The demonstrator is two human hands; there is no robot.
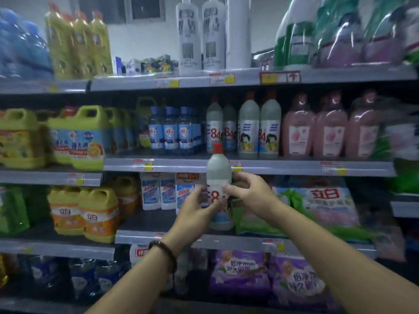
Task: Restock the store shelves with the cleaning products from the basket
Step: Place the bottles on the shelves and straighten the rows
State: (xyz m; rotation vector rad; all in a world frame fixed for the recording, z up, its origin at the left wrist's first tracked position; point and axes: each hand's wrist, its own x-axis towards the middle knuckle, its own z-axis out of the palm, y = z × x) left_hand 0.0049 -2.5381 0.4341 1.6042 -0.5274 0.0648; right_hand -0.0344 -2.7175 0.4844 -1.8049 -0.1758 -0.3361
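**Current Hold Status**

Left hand: grip clamped on the lower label of the red-capped bottle. Bottle: upright, in the air before the shelf edge, below the matching bottles. Right hand: grip pinching the bottle's right side.

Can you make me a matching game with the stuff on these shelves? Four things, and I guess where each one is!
Things:
1. red-capped bottle
2. pink bottles
3. tall white bottles
4. purple bags

Places:
A. top shelf
B. lowest row in view
C. held by the left hand and the right hand
D. second shelf, right side

Pairs: 1-C, 2-D, 3-A, 4-B.
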